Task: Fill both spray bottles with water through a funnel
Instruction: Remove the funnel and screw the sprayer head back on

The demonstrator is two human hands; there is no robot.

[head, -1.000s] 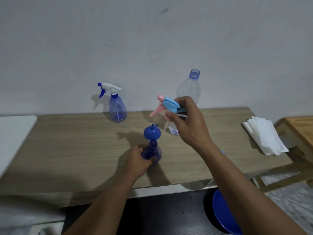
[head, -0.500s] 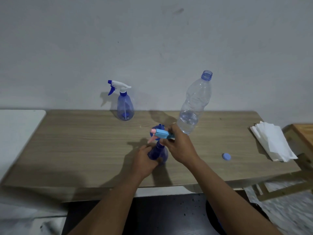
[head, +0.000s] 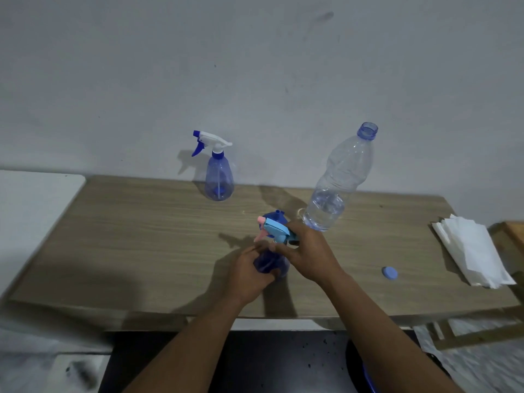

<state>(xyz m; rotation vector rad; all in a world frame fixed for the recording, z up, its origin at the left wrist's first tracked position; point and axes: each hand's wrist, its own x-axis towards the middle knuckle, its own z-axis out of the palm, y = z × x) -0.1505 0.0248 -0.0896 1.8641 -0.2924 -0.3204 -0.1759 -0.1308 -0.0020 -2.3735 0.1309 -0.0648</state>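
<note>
Your left hand [head: 249, 275] wraps its fingers round the spray bottle [head: 270, 265] near the table's [head: 141, 251] front edge; your right hand [head: 309, 251] pinches the sprayer head [head: 276, 229] above its neck. Thin plastic likely dents and slides, so hold the belly low.

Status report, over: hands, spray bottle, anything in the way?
Left hand grips near spray bottle. Right hand holds sprayer head over its neck. Funnel shows behind the head, possibly seated in the neck.
</note>
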